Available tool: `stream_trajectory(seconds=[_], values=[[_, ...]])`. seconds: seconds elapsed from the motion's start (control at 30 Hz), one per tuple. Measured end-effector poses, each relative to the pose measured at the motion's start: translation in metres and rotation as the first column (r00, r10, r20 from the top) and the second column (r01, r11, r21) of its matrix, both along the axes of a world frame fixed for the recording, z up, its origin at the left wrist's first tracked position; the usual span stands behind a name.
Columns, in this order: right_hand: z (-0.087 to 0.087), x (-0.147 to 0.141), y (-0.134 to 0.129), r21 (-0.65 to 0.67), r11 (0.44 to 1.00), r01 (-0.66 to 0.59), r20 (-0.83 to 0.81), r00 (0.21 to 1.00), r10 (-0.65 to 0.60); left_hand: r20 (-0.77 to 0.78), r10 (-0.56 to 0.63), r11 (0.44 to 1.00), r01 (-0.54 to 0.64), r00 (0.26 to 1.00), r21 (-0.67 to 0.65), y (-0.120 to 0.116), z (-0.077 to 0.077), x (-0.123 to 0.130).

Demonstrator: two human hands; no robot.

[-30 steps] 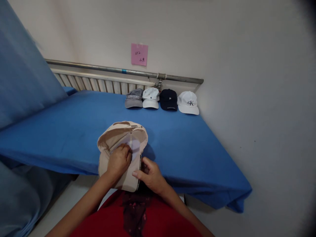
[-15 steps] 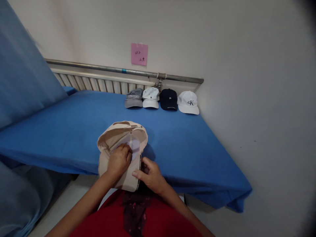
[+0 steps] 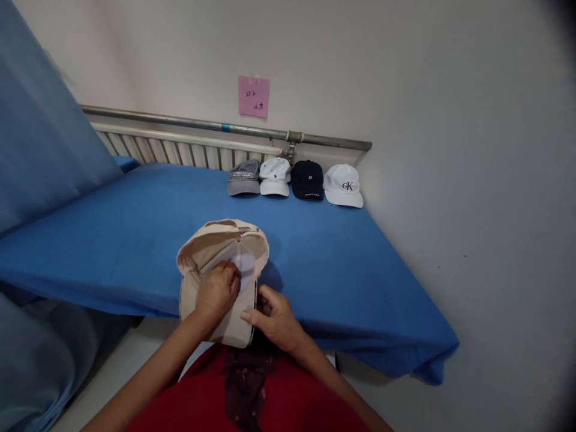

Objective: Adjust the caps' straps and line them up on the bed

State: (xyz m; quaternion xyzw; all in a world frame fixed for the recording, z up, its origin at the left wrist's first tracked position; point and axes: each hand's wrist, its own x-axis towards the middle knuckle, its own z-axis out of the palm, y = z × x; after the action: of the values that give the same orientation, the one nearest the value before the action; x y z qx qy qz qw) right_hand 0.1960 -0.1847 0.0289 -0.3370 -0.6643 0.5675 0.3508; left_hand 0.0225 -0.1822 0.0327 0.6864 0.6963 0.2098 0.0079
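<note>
A beige cap (image 3: 191, 297) is held over the front edge of the blue-covered surface, its hollow inside facing me and its brim pointing down toward my body. Inside the crown is my left hand (image 3: 219, 288), fingers curled against the lining; whether they pinch anything is hidden. My right hand (image 3: 275, 318) grips the right edge of the brim, thumb on the near face and the other fingers behind it. Toward the back stand a grey cap (image 3: 243, 187), a pale cap with small marks (image 3: 274, 187), a black cap (image 3: 307, 183) and a white cap with letters (image 3: 343, 195).
The blue cloth (image 3: 342, 270) covers a long surface against the wall. Behind it run a metal pipe (image 3: 180, 123) and a white radiator (image 3: 184, 153). A pink note (image 3: 254, 96) is on the wall. A blue curtain (image 3: 49, 120) hangs at left.
</note>
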Motion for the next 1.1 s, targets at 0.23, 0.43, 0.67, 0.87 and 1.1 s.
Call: stream_trajectory(seconds=[0.23,0.43,0.67,0.87,1.1], values=[[-0.0024,0.0002,0.0009,0.006,1.0,0.007,0.025,1.0,-0.007,0.0,-0.005,1.0,0.005,1.0,0.007,-0.0005,0.0003,0.0005],[-0.0022,0.0005,0.0012,0.029,1.0,0.001,0.03,1.0,-0.002,-0.004,0.002,1.0,-0.002,1.0,0.006,-0.0019,0.0019,0.0009],[-0.0002,0.0017,0.0005,0.047,0.999,0.008,0.055,0.998,-0.011,0.001,-0.006,1.0,0.006,1.0,0.006,-0.0016,-0.0004,-0.0002],[-0.0005,0.0019,0.0002,0.056,0.998,0.007,0.065,0.998,-0.01,-0.001,-0.012,1.0,0.012,1.0,0.007,-0.0016,0.0007,0.0],[0.0005,0.0025,-0.0005,0.066,0.998,0.004,0.066,0.998,-0.008,-0.003,-0.01,1.0,0.01,1.0,0.015,-0.0023,0.0013,0.0007]])
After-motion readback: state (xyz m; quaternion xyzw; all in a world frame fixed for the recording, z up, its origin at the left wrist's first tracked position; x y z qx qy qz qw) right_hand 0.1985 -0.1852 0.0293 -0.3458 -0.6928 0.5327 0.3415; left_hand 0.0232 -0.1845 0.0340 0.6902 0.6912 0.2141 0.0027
